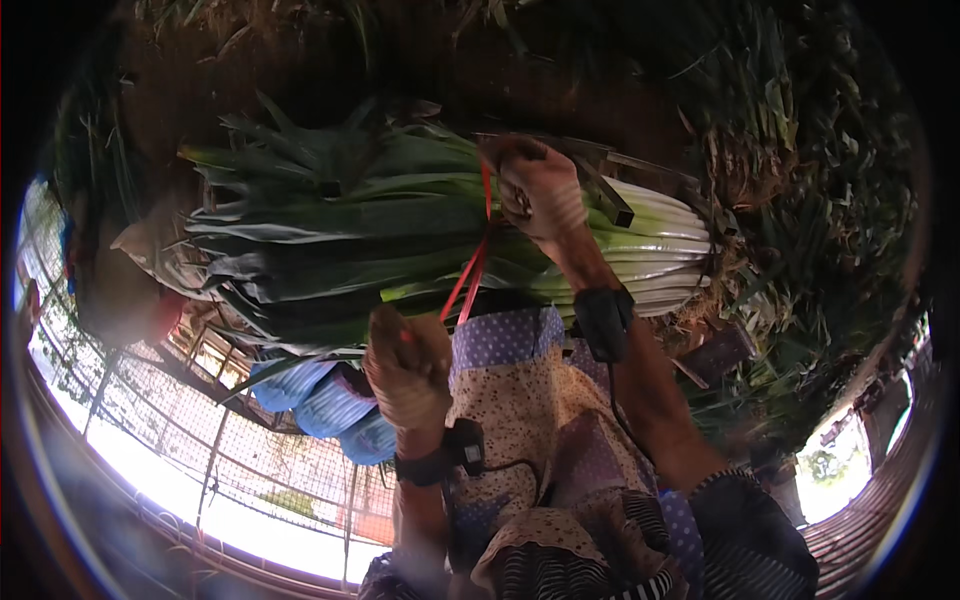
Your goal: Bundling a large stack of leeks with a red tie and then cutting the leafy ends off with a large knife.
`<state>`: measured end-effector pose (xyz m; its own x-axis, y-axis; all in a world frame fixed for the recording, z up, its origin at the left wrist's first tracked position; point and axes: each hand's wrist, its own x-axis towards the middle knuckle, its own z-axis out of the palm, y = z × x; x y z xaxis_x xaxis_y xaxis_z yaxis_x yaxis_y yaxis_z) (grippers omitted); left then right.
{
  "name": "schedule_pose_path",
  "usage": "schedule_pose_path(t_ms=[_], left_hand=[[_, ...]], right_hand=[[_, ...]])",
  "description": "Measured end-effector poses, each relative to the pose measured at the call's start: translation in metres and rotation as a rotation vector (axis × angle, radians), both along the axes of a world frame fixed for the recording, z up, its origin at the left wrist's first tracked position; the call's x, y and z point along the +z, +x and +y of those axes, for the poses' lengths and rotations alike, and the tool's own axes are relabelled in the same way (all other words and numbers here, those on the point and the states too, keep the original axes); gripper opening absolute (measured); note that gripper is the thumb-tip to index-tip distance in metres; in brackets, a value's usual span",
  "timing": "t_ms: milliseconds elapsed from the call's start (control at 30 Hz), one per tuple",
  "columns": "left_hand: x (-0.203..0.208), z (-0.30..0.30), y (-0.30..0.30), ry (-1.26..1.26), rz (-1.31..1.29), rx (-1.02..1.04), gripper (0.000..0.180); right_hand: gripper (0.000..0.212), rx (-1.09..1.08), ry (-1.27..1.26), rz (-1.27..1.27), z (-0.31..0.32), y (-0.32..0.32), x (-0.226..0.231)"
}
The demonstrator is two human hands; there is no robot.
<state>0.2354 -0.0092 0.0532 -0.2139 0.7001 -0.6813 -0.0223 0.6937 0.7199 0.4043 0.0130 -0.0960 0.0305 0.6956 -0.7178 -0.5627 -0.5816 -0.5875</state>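
A large bundle of leeks (330,225) lies crosswise before me, its dark green leaves to the left and its white stems to the right. Around its middle runs a red plastic tie (470,277), crossing on top of the bundle. At the far side my gloved right hand (542,190) is closed round one end of the tie. My left hand (408,368), gloved too, is a fist at the near edge, where the tie's other end runs toward it. The fingers partly hide both ends.
More leeks with roots (755,165) are heaped at the right and far right. A dark bar (612,203) stands up beside the stems. Blue bundles (340,405) lie at the lower left, by a mesh fence (150,420). A patterned apron (505,400) covers my lap.
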Motion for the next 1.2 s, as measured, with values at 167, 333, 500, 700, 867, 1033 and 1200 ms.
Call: schedule_pose_path(t_ms=[167,333,500,700,867,1033,1200], left_hand=[[-0.006,0.037,0.01,0.473,0.308,-0.638,0.026],[-0.016,0.05,0.019,0.146,-0.048,-0.484,0.028],[-0.043,0.04,0.025,0.586,0.628,-1.097,0.042],[-0.113,0.01,0.028,0.046,-0.047,-0.5,0.056],[-0.103,0.019,0.034,-0.269,-0.151,-0.553,0.038],[-0.109,0.022,0.036,-0.273,-0.222,-0.478,0.031],[-0.11,0.03,0.026,-0.245,-0.104,-0.7,0.023]], right_hand=[[0.017,0.262,0.489,-0.223,-0.028,-0.006,0.048],[0.014,0.523,0.539,-0.689,-0.041,-0.013,0.053],[0.015,-0.148,-0.057,-0.019,-0.041,-0.008,0.05],[0.013,-0.443,-0.262,0.118,-0.021,-0.017,0.064],[0.009,-0.572,-0.276,0.151,-0.022,-0.017,0.062],[0.009,-0.535,-0.128,0.216,-0.027,-0.01,0.053],[0.014,-0.334,-0.229,0.037,-0.018,-0.011,0.063]])
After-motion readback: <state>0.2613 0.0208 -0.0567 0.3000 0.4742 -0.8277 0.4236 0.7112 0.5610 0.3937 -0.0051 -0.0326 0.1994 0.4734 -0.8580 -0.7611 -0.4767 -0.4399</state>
